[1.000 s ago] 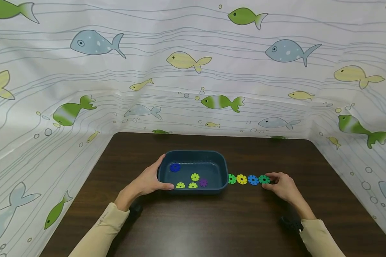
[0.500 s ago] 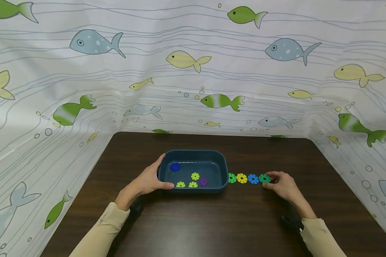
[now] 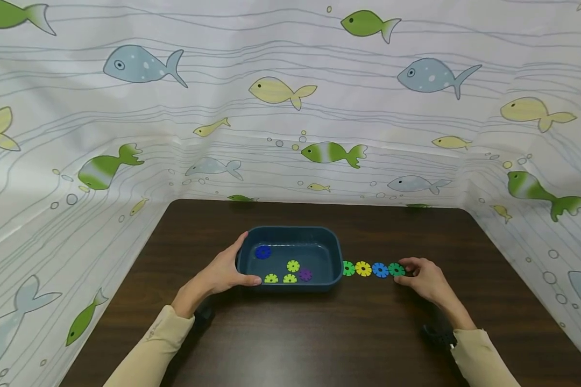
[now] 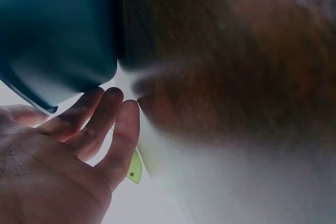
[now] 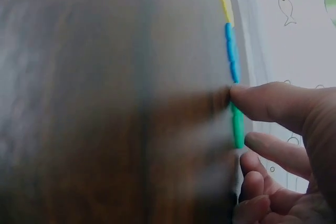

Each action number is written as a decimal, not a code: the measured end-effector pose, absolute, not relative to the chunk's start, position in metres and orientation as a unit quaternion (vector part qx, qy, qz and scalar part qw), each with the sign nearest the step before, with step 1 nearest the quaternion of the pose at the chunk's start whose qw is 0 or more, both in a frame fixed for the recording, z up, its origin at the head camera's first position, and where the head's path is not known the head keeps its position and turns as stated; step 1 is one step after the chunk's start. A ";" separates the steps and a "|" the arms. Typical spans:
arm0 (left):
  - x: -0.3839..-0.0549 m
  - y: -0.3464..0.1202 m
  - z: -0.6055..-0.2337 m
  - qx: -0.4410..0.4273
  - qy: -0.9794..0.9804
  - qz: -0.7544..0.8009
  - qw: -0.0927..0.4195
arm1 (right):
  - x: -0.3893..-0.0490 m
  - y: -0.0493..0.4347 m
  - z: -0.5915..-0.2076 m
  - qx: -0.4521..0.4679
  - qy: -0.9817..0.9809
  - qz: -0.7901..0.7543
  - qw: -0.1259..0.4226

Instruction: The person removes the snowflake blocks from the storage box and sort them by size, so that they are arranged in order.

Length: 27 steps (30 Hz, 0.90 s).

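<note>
A dark blue plastic tub [image 3: 319, 253] sits on the table. My left hand [image 3: 222, 273] grips its left end, thumb over the front rim and fingers along the side; the left wrist view shows fingertips at its wall. To the right, a row of notched plastic discs runs sideways: light green [image 3: 349, 269], yellow [image 3: 363, 269], blue [image 3: 380, 270] and darker green [image 3: 395, 270]. The tub's rim partly hides the light green one. Between thumb and forefinger, my right hand [image 3: 427, 280] pinches the darker green disc at the row's end.
Inside the tub lie a dark blue disc [image 3: 263, 252], a purple disc [image 3: 305, 275] and several yellow-green discs [image 3: 292, 266]. The brown table [image 3: 300, 338] is walled at the back and sides by a white fish-print cloth [image 3: 271, 177].
</note>
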<state>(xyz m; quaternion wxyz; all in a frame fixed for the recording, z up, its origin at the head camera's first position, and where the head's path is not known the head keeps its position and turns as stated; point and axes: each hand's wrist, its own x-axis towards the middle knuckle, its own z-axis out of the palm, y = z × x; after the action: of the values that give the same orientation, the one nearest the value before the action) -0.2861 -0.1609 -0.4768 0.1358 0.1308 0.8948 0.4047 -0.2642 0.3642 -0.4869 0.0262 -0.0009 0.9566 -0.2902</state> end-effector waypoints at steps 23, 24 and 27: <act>-0.284 -0.168 -0.476 0.132 0.895 0.407 0.125 | -0.255 0.235 -0.431 -0.066 0.931 -0.351 -0.075; -0.284 -0.168 -0.476 0.133 0.896 0.406 0.126 | -0.255 0.228 -0.431 -0.071 0.929 -0.356 -0.074; -0.286 -0.165 -0.477 0.134 0.895 0.406 0.127 | -0.257 0.208 -0.432 -0.092 0.922 -0.370 -0.071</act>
<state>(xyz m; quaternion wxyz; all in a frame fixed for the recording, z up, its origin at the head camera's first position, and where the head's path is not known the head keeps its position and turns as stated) -0.2857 -0.1650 -0.4773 0.1273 0.1344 0.8947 0.4065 -0.2568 0.2077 -0.4315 -0.0711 -0.0916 0.9219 -0.3696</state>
